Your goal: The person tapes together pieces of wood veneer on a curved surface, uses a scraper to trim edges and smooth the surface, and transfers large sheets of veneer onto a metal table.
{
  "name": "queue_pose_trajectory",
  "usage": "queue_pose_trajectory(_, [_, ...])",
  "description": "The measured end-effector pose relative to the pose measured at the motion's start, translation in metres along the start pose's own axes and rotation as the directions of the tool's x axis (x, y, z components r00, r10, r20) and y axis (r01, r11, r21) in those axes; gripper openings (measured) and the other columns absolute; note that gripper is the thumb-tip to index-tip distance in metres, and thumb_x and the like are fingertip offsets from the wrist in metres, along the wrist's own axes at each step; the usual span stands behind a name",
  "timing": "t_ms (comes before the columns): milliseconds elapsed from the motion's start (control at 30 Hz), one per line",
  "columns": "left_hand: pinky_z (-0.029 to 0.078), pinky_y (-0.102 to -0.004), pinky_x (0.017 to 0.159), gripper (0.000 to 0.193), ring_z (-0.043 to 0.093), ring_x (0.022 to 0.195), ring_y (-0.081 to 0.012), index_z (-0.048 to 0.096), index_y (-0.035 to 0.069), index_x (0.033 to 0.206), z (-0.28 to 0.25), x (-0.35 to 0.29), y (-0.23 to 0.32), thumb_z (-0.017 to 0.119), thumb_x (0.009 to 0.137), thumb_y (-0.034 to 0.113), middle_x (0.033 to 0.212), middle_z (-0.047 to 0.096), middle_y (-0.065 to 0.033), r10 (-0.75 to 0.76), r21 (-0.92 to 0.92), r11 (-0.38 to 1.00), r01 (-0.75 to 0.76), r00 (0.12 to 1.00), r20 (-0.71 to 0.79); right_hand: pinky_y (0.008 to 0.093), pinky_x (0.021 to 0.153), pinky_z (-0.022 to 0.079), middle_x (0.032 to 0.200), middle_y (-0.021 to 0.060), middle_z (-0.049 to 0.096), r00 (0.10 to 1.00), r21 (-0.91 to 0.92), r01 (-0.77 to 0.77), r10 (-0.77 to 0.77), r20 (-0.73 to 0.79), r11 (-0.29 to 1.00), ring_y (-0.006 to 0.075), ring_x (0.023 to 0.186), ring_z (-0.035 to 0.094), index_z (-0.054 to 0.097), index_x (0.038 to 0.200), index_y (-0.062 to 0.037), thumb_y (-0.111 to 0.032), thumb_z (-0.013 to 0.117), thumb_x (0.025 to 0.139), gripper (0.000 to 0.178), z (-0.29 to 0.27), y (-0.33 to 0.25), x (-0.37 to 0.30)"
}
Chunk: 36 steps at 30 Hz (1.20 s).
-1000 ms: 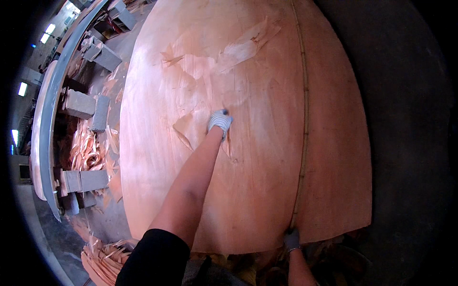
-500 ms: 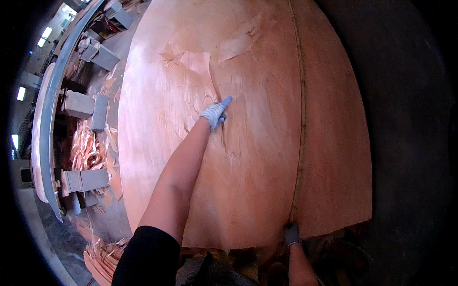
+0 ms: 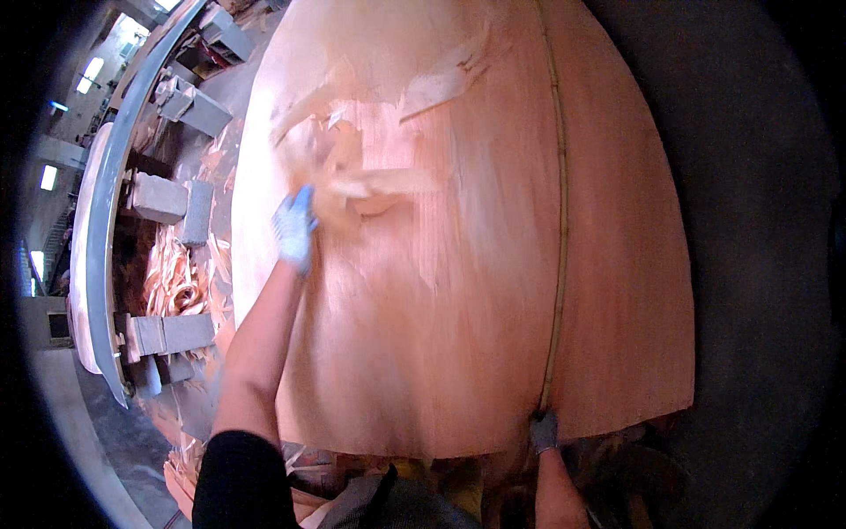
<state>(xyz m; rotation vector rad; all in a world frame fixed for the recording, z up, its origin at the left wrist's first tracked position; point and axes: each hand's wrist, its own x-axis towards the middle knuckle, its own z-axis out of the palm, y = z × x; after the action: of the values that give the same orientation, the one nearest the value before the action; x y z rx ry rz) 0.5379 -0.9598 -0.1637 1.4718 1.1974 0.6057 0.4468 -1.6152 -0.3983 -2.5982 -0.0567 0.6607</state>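
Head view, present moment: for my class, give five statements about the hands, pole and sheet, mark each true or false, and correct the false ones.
1. The right hand grips the pole's near end. True.
2. The left hand is right of the pole. False: it is left of it.
3. The pole lies on the wooden sheet. True.
4. Both hands are bare. False: both are gloved.
5. Loose wood strips lie left of the sheet. True.

Pole [image 3: 563,176] on wood sheet [image 3: 493,309], blocks [image 3: 159,197] to left
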Motion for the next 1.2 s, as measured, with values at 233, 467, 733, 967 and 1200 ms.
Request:
queue_pose_trajectory(233, [0.046, -0.0447, 0.066, 0.042, 0.058, 0.072, -0.0258, 0.062, -0.001, 0.099, -0.382, -0.173, -0.129, 0.059, 0.086, 0.038, 0.085, 0.066, -0.0134, 0.21, 0.669, 0.715, 0.203, 0.85, -0.483, 0.0472, 0.077, 0.045, 0.092, 0.0259, 0.06, 0.949, 0.077, -0.207, 0.181, 0.26, 0.975, 0.0434, 0.09, 0.057, 0.053, 0.097, 0.0049, -0.021, 0.06, 0.083, 0.03, -0.037, -0.048, 0.001])
queue_pose_trajectory(467, [0.046, -0.0408, 0.092, 0.058, 0.057, 0.111, -0.0296, 0.046, 0.017, 0.134, -0.484, -0.398, -0.08, 0.055, 0.085, 0.048, 0.123, 0.057, -0.0182, -0.552, 0.728, -0.518, 0.448, 0.475, -0.685, 0.0487, 0.085, 0.043, 0.108, 0.0312, 0.056, 0.939, 0.074, -0.219, 0.189, 0.286, 0.973, 0.0439, 0.103, 0.054, 0.051, 0.11, 0.0077, -0.021, 0.061, 0.081, 0.042, -0.07, -0.082, 0.0])
queue_pose_trajectory(733, [0.041, -0.0417, 0.097, 0.041, 0.05, 0.115, -0.0344, 0.054, 0.003, 0.119, -0.189, -0.156, -0.092, 0.053, 0.086, 0.027, 0.127, 0.052, -0.0195, 0.022, 0.869, 0.314, -0.381, 0.918, 0.395, 0.0493, 0.084, 0.043, 0.104, 0.029, 0.059, 0.965, 0.022, -0.028, 0.022, 0.261, 0.999, 0.0441, 0.099, 0.056, 0.057, 0.109, 0.003, -0.03, 0.054, 0.086, 0.041, -0.04, -0.039, 0.008])
queue_pose_trajectory(967, [0.013, -0.0508, 0.111, 0.067, 0.024, 0.136, -0.0327, 0.037, 0.012, 0.14, -0.047, 0.005, -0.139, 0.055, 0.083, 0.043, 0.149, 0.027, -0.0128, 0.345, 0.902, 0.123, -0.415, 0.87, 0.353, 0.0467, 0.086, 0.045, 0.105, 0.0264, 0.061, 0.956, -0.309, -0.043, 0.129, 0.265, 0.95, 0.0403, 0.097, 0.058, 0.06, 0.109, 0.0004, -0.033, 0.057, 0.085, 0.041, -0.092, -0.066, -0.022])
queue_pose_trajectory(1200, [0.007, -0.0548, 0.109, 0.073, 0.02, 0.138, -0.0326, 0.037, 0.013, 0.14, -0.056, 0.042, -0.202, 0.059, 0.079, 0.047, 0.149, 0.027, -0.0117, 0.332, 0.839, 0.23, -0.494, 0.85, 0.409, 0.0373, 0.089, 0.044, 0.114, 0.0171, 0.06, 0.987, -0.246, 0.162, -0.16, 0.03, 0.956, 0.0282, 0.103, 0.058, 0.054, 0.121, 0.0, -0.021, 0.053, 0.092, 0.036, -0.147, -0.301, 0.073])
